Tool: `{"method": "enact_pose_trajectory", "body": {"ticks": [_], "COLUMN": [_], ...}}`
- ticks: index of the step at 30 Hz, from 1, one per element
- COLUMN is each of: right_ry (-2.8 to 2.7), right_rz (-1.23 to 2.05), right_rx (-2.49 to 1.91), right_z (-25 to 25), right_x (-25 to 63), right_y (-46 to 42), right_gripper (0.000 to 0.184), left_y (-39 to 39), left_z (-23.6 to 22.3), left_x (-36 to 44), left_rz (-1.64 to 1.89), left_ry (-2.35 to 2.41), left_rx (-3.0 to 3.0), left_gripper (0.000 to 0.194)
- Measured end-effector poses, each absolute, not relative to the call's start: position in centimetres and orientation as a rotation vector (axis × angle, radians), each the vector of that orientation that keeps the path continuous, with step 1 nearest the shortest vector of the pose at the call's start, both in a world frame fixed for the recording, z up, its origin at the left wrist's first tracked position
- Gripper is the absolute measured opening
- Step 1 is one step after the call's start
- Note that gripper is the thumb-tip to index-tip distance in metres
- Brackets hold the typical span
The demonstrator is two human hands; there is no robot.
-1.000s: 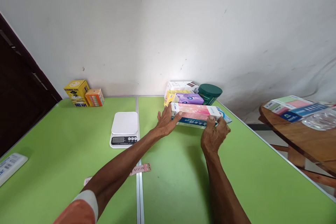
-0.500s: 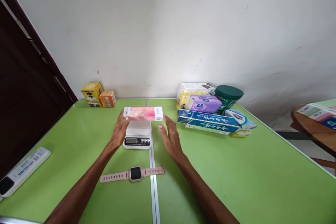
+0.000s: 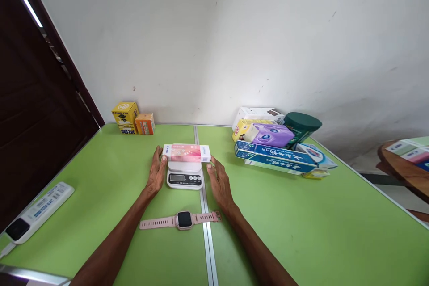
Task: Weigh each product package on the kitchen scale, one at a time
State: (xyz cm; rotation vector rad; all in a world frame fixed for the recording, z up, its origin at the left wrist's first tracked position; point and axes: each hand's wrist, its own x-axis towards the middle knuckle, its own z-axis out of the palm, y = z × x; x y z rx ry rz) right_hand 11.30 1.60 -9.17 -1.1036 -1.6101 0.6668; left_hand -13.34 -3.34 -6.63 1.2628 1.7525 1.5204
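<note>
The pink box lies flat across the top of the scale, its ends reaching past both sides of the white plate; the display and buttons face the person below it. The left hand is at the box's left end, thumb up near its lower corner, fingers loosely extended. The right hand is at the other end, half open, thumb apart from the fingers. Whether either one presses on the box is hard to tell.

On the green desk, the watch lies stretched out nearer the person than the scale. Over to the left is a white device with a dark screen. By the wall, a yellow box stands beside a smaller orange box. To the right, two blue boxes lie stacked before a purple pack, with a dark green tub behind.
</note>
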Motion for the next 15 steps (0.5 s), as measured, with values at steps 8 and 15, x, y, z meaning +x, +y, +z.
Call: {"method": "enact_pose_trajectory", "body": {"ticks": [8, 15], "right_ry": [-1.568, -1.593], "right_rz": [0.719, 0.757], "right_rx": [-1.101, -1.069], "right_z": [-9.7, -8.4], "right_x": [11.4, 11.5], "right_y": [2.1, 1.7], "right_gripper": [0.078, 0.072], "left_y": [-3.4, -3.0], "left_z": [-7.9, -8.4], "left_x": [-13.7, -14.0], "left_rz": [1.596, 1.636], "left_ry": [1.797, 1.769], "left_rx": [1.172, 1.183], "left_gripper": [0.089, 0.092]}}
